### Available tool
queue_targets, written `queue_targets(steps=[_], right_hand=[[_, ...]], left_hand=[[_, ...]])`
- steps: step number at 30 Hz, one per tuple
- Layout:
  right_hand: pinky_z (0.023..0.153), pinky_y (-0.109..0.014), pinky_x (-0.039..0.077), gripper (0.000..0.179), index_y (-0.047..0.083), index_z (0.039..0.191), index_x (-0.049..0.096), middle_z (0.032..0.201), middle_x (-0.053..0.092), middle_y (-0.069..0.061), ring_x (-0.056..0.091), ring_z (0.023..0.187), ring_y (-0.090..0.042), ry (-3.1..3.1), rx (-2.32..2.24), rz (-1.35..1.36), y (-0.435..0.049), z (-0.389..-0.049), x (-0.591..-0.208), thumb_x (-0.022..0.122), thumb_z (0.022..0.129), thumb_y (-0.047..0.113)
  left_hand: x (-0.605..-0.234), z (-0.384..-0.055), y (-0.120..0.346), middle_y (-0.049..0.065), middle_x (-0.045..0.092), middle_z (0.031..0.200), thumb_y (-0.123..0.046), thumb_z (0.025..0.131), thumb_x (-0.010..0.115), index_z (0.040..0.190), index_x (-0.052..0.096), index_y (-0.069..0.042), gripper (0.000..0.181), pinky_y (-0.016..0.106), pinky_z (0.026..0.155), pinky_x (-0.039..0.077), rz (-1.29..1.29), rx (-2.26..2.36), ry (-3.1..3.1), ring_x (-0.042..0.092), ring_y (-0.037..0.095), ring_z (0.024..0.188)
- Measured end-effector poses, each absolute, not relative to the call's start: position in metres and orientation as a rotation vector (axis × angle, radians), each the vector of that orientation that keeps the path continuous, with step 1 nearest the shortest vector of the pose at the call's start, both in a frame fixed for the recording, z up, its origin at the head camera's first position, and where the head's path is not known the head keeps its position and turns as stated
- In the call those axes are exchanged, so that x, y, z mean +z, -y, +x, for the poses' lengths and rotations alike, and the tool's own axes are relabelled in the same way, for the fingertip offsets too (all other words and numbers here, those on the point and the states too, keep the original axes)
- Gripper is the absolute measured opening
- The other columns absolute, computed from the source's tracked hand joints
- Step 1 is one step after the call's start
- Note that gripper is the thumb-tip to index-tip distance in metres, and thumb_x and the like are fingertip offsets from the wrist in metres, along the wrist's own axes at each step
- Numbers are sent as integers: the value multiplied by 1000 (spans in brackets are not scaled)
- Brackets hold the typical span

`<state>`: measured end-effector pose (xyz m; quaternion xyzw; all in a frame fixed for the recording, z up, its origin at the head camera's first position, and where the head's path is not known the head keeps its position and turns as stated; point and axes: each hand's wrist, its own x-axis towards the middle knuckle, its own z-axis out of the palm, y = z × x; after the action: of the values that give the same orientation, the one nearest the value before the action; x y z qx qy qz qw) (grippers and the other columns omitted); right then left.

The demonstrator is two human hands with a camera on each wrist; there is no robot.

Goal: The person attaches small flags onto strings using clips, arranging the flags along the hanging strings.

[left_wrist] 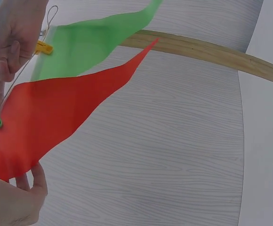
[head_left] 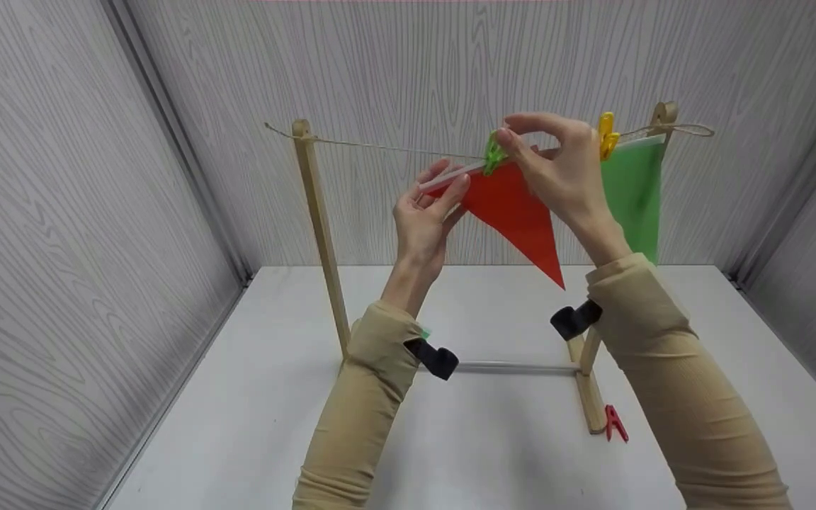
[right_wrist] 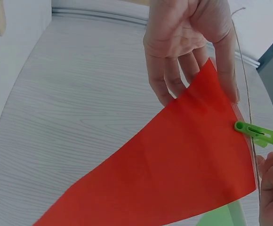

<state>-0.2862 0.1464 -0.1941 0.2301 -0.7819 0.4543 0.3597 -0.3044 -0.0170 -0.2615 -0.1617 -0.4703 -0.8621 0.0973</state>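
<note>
A red triangular pennant (head_left: 514, 205) with a pale top strip hangs at the string (head_left: 394, 148), its tip pointing down. My left hand (head_left: 426, 212) pinches the left end of that strip between thumb and fingers. A green clothespin (head_left: 493, 154) sits across the strip and string near the pennant's middle. At the clothespin's upper end, my right hand (head_left: 564, 166) pinches it with thumb and forefinger. The right wrist view shows the clothespin (right_wrist: 258, 133) biting the pennant's edge (right_wrist: 183, 150), with the right fingers partly cut off by the frame.
A green pennant (head_left: 635, 191) hangs at the right under a yellow clothespin (head_left: 608, 136). Wooden posts (head_left: 319, 227) hold the string, joined low by a pale rod (head_left: 507, 367). A red clothespin (head_left: 615, 423) lies by the right foot on the white table (head_left: 493, 446).
</note>
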Motion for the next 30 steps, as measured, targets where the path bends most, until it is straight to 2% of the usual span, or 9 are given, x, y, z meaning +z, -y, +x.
queue_targets(steps=[4,8,12,17,22,24,27,30], right_hand=[[80,-12,56,32,0,121,71,118,73,-17,72,105,-26,1974,1196,599,-146,-284,-197,71,94,17],[75,-12,56,33,0,123,70,116,73,-16,75,94,-15,1909,1246,619,-146,-281,-201,71,94,16],[63,-12,54,35,1,126,68,113,72,-18,71,71,-4,1839,1295,638,-144,-275,-208,71,93,13],[57,-13,52,34,2,127,67,113,70,-16,68,62,-7,1759,1318,649,-144,-267,-223,70,94,11],[51,-15,49,33,0,126,65,111,68,-10,58,51,-5,1648,1430,662,-145,-257,-247,69,94,10],[50,-15,48,34,0,126,65,111,69,-7,57,50,-5,1637,1455,647,-146,-251,-262,69,94,9],[48,-14,46,31,1,124,67,101,70,2,56,49,-4,1655,1438,604,-147,-244,-289,70,94,7],[43,-14,39,25,-3,117,69,85,67,8,47,44,-4,1656,1486,625,-147,-241,-320,69,93,1]], left_hand=[[-265,-304,21,20,63,135,-1,96,64,141,51,-1,47,40,101,55,-485,-2539,1394,69,20,110],[-273,-302,26,20,60,139,0,96,64,144,47,-1,52,38,103,53,-499,-2492,1440,64,26,126],[-286,-301,33,21,57,143,0,95,65,145,46,0,54,39,108,50,-475,-2427,1505,55,31,136],[-308,-296,43,17,54,147,-6,92,70,143,48,0,55,42,116,43,-431,-2281,1652,47,28,142],[-340,-288,58,15,54,147,-11,92,73,142,49,-1,56,45,124,31,-391,-2153,1849,44,28,145],[-357,-284,66,16,55,146,-12,92,72,141,51,0,54,47,124,30,-371,-2102,1939,44,29,144],[-384,-279,78,17,55,144,-13,94,70,138,53,0,49,49,122,30,-344,-2007,2083,44,32,141],[-411,-274,91,19,56,140,-13,95,67,135,56,-1,44,51,119,33,-328,-1884,2227,46,34,136]])
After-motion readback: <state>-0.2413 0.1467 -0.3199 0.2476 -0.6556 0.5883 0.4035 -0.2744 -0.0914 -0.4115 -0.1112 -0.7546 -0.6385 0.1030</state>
